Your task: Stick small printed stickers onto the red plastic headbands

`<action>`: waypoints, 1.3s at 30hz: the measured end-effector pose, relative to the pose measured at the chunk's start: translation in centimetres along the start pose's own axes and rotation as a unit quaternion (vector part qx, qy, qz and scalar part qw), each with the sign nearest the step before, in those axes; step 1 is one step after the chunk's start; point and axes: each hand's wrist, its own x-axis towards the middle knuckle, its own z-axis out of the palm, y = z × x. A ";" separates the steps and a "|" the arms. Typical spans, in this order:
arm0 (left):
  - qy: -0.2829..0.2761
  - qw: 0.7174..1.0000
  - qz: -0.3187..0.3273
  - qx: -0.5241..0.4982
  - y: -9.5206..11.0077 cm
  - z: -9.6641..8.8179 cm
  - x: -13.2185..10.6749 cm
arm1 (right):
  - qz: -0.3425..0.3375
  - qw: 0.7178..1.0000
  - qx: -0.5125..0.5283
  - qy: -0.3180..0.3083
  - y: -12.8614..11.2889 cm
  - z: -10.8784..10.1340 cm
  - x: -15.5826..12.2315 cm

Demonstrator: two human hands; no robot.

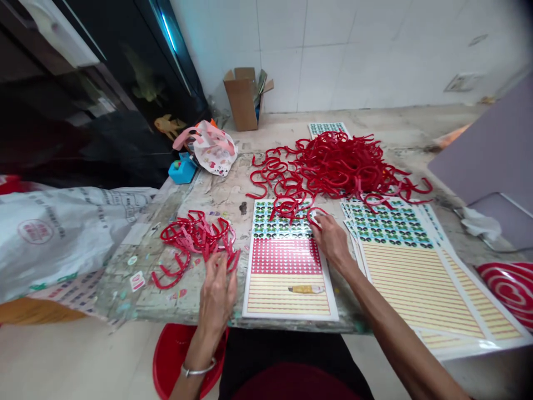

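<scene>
My right hand is closed with its fingertips on a red curved strip, at the top right of a sticker sheet. A small white patch shows by those fingertips. My left hand is at the near edge of a smaller pile of red curved strips, some with pink parts. Its fingers are apart and extended toward the pile; whether they touch a strip is unclear. Behind the sheet lies a large heap of red curved strips. A yellow pen-like tool lies on the sheet's lower part.
More sticker sheets are stacked at the right, beside a grey-purple panel. Toward the back stand a cardboard box, a white-and-pink bag and a blue container. A red stool is below the worn table edge.
</scene>
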 end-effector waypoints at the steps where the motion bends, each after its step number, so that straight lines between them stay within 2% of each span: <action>1: -0.013 1.000 0.003 -0.024 0.7 0.2 -0.2 | 0.003 1.000 0.004 0.002 0.0 0.4 0.7; 3: -0.033 0.997 0.003 -0.074 2.1 0.6 -0.7 | 0.012 1.000 0.019 0.004 0.1 0.4 1.4; 6: -0.057 0.982 -0.032 -0.176 4.1 1.3 -0.9 | 0.033 0.998 0.048 0.020 -0.1 -1.1 1.2; 8: -0.104 0.954 -0.090 -0.268 5.6 1.7 -0.7 | 0.073 0.988 0.135 0.009 -0.6 -2.6 0.4; 9: -0.129 0.931 -0.128 -0.318 6.5 1.8 -0.4 | 0.106 0.970 0.217 -0.016 -1.0 -3.4 -0.2; 10: -0.158 0.902 -0.164 -0.366 7.3 2.0 -0.1 | 0.139 0.942 0.302 -0.051 -1.5 -4.0 -0.9; 12: -0.199 0.835 -0.213 -0.467 8.8 2.4 0.4 | 0.195 0.864 0.444 -0.131 -2.7 -4.9 -2.2; 13: -0.210 0.795 -0.234 -0.519 9.4 2.6 0.6 | 0.212 0.831 0.488 -0.165 -3.3 -5.1 -2.9; 15: -0.231 0.697 -0.286 -0.616 10.1 2.9 0.8 | 0.231 0.777 0.546 -0.210 -4.2 -5.2 -4.0; 17: -0.252 0.586 -0.348 -0.687 10.3 3.1 0.8 | 0.239 0.740 0.584 -0.235 -4.9 -4.8 -5.0; 19: -0.271 0.492 -0.391 -0.729 10.1 2.9 0.6 | 0.238 0.718 0.604 -0.251 -5.2 -4.2 -5.6; 20: -0.279 0.461 -0.399 -0.742 10.0 2.7 0.6 | 0.235 0.710 0.612 -0.257 -5.2 -3.9 -5.8; 22: -0.285 0.428 -0.397 -0.761 9.8 2.1 0.5 | 0.228 0.700 0.624 -0.264 -5.2 -3.4 -6.1; 24: -0.283 0.418 -0.385 -0.773 9.6 1.3 0.4 | 0.224 0.695 0.629 -0.267 -5.1 -3.1 -6.0; 26: -0.279 0.418 -0.375 -0.779 9.6 0.5 0.5 | 0.223 0.706 0.618 -0.266 -4.9 -2.9 -5.8; 28: -0.276 0.423 -0.367 -0.781 9.6 -0.2 0.6 | 0.209 0.735 0.587 -0.266 -4.8 -2.8 -5.5; 30: -0.262 0.438 -0.359 -0.781 9.5 -0.7 0.6 | 0.177 0.788 0.526 -0.268 -4.6 -2.8 -5.3; 31: -0.247 0.457 -0.356 -0.777 9.3 -0.9 0.7 | 0.153 0.825 0.475 -0.267 -4.5 -2.8 -5.4; 33: -0.202 0.516 -0.353 -0.754 8.8 -1.1 0.7 | 0.078 0.908 0.330 -0.245 -4.2 -2.8 -6.0; 34: -0.174 0.550 -0.352 -0.737 8.4 -1.2 0.7 | 0.029 0.941 0.247 -0.231 -4.1 -2.7 -6.6; 35: -0.146 0.581 -0.352 -0.719 7.9 -1.3 0.6 | -0.022 0.961 0.166 -0.220 -4.0 -2.6 -7.3; 37: -0.098 0.626 -0.355 -0.687 6.9 -1.4 0.3 | -0.109 0.970 0.041 -0.214 -3.7 -2.4 -8.9; 39: -0.061 0.657 -0.360 -0.660 5.9 -1.3 -0.2 | -0.152 0.964 -0.034 -0.216 -3.4 -2.1 -10.6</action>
